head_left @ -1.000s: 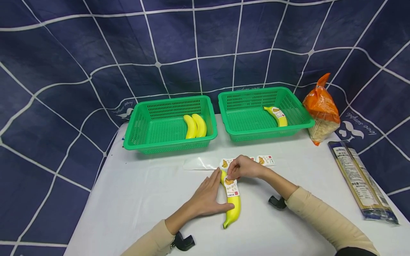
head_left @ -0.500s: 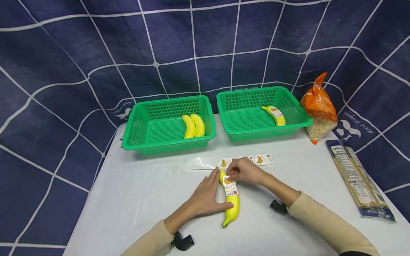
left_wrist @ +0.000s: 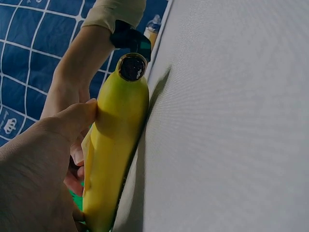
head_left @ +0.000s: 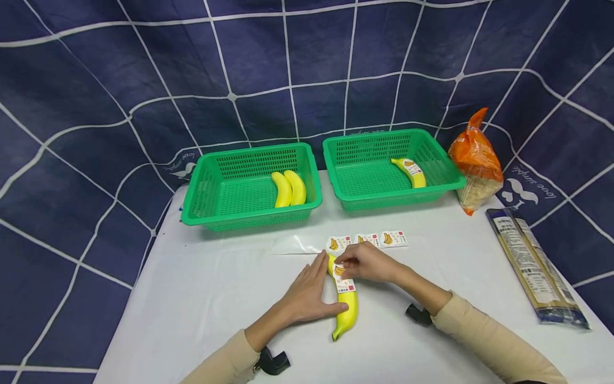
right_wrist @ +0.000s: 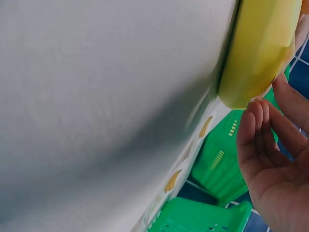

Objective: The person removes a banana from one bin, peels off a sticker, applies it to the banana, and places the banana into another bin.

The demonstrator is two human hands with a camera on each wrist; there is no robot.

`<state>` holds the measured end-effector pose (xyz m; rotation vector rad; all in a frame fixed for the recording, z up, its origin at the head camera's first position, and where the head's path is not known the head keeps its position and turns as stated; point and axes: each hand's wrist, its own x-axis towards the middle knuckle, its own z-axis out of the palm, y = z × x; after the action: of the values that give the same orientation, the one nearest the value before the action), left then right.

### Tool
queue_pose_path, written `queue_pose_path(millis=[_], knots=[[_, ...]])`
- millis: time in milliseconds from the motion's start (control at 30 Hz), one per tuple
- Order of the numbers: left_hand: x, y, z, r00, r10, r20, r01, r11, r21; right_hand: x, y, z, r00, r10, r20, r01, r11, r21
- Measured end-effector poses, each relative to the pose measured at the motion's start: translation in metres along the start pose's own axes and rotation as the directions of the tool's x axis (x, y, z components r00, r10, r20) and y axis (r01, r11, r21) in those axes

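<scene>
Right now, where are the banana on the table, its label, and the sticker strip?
banana (head_left: 348, 314), head view, bare yellow lower body.
label (head_left: 344, 284), head view, white lower part.
sticker strip (head_left: 394, 238), head view, rightmost sticker.

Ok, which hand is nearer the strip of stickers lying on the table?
Right. The right hand works at the banana's top end, just in front of the strip of stickers. The left hand lies flat against the banana's side, further back.

2 green baskets (head_left: 249, 186), orange bag (head_left: 475, 160)
</scene>
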<state>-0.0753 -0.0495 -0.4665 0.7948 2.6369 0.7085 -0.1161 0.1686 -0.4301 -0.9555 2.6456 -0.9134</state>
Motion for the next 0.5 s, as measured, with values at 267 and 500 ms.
queue_pose_path(millis=[267,500], knots=[[0.000,-0.001,0.000,1.000,0.006,-0.007,-0.006,1.000,0.008,-0.006,-0.002,0.000,0.994,0.107,0.027,-0.109,0.990,0.095],[0.000,0.000,0.001,1.000,0.010,-0.004,-0.010,1.000,0.001,-0.014,0.005,0.005,0.991,0.105,0.086,-0.118,0.979,0.169]])
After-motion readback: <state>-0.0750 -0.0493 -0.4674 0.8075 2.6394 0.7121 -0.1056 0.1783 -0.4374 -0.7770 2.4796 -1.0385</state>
